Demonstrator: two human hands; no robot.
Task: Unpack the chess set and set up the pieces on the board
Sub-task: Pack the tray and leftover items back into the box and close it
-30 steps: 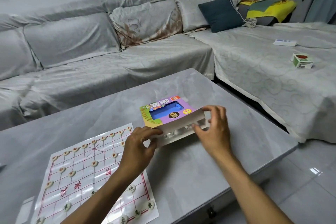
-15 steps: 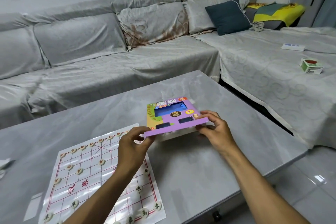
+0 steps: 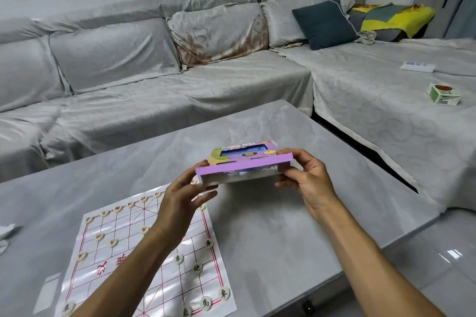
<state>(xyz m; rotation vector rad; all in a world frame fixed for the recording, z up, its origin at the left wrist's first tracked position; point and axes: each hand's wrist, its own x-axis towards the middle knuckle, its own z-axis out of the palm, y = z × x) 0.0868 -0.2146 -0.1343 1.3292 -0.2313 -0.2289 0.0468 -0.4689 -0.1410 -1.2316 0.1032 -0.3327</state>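
A flat purple chess set box (image 3: 244,162) with a blue window hangs above the grey marble table (image 3: 296,226), its open end facing me. My left hand (image 3: 183,201) grips the box's left corner and my right hand (image 3: 306,180) grips its right end. On the table's left lies a glossy white paper board (image 3: 144,260) with red grid lines. Several round cream pieces (image 3: 196,268) with red or dark characters stand on its line crossings; my left forearm hides part of the board.
A grey covered corner sofa (image 3: 180,90) wraps behind and to the right of the table. On its right seat lie a small green and white carton (image 3: 443,94) and a white remote (image 3: 417,67). Crumpled white wrapping (image 3: 5,235) lies at the table's left edge.
Both hands lifted the box off the table, turned it over so the purple side faces up, and raised it toward me.
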